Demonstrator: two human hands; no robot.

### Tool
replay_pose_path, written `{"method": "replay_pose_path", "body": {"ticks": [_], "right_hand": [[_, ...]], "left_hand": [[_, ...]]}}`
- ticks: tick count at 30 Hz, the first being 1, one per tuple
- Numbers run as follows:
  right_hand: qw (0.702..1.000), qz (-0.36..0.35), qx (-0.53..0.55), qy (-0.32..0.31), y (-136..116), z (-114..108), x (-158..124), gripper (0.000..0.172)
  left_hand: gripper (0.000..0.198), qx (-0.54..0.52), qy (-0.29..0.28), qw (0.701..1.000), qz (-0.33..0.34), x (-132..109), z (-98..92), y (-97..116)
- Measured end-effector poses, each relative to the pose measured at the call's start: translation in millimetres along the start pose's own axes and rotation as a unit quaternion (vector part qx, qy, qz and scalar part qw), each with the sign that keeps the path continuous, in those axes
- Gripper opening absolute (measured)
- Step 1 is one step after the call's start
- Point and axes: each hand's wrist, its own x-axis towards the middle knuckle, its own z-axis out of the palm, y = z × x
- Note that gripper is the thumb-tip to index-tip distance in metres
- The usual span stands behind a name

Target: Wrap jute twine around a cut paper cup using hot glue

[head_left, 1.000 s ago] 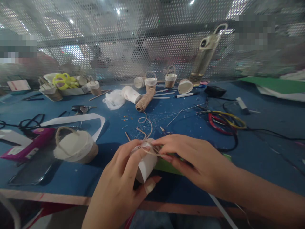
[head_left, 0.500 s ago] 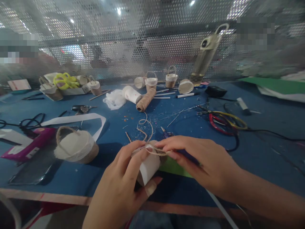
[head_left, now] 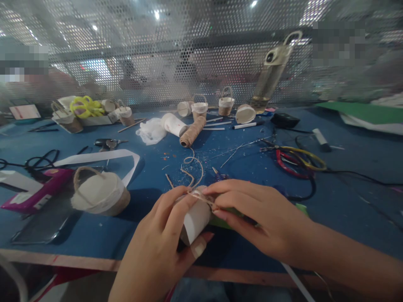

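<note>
My left hand (head_left: 166, 235) is wrapped round a small white paper cup (head_left: 197, 220) lying on its side near the table's front edge. With thumb and fingertips together, my right hand (head_left: 264, 209) pinches thin twine (head_left: 204, 199) against the top of the cup. From there the twine (head_left: 202, 167) curls back to a brown twine roll (head_left: 193, 132). Part of a green sheet (head_left: 225, 222) shows under my right hand. Left of my hands stands a finished-looking cup basket (head_left: 100, 193) with a twine handle.
Several small baskets (head_left: 200, 110) line the back by a perforated metal screen. A clear bottle (head_left: 270, 77) stands back right. Red-handled pliers (head_left: 291, 165) and cables lie right. A purple box (head_left: 39, 191) and paper strip (head_left: 94, 157) lie left.
My right hand has shifted slightly left, closer to the cup, and the twine loop between my hands looks smaller. My left hand keeps its hold on the cup.
</note>
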Motion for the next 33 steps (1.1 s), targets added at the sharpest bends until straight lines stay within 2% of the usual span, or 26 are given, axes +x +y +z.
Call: {"method": "replay_pose_path", "body": {"ticks": [4, 15, 21, 27, 33], "right_hand": [[0.999, -0.026, -0.028, -0.001, 0.6, 1.1, -1.0, 0.015], [0.993, -0.058, -0.081, -0.058, -3.9, -6.9, 3.9, 0.022], [0.989, -0.050, -0.106, -0.087, -4.9, -7.1, 2.3, 0.022], [0.999, -0.012, -0.018, -0.025, -0.9, -2.9, 1.1, 0.013], [0.999, 0.035, 0.001, 0.041, 1.9, -1.7, 0.1, 0.004]], "left_hand": [[0.039, 0.006, 0.005, 1.000, 0.005, -0.6, -0.4, 0.2], [0.043, 0.008, 0.003, 1.000, 0.003, 0.2, 0.3, 0.1], [0.045, -0.003, -0.005, 1.000, 0.006, -0.3, 0.4, 0.3], [0.042, 0.001, -0.012, 1.000, 0.009, 0.1, 0.1, 0.0], [0.047, 0.014, -0.014, 1.000, 0.020, 0.7, -0.1, -0.6]]}}
